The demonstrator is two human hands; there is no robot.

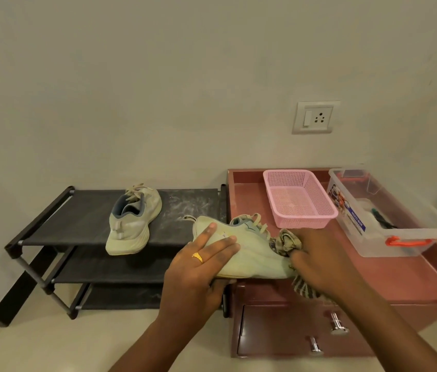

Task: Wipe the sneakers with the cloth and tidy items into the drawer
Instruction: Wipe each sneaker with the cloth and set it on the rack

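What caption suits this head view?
Left hand holds a pale sneaker; right hand presses a patterned cloth against it.

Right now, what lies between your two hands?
In the head view, the sneaker spans from the left hand gripping it to the right hand, which holds the cloth against it.

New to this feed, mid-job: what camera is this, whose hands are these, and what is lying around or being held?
There is one picture, from a camera worn on a person's head, looking down at their bare hands; there is no machine. The left hand holds a sneaker at the left edge of the red cabinet. The right hand grips a patterned cloth against its toe end. A second sneaker sits on the black rack. On the cabinet stand a pink basket and a clear box.
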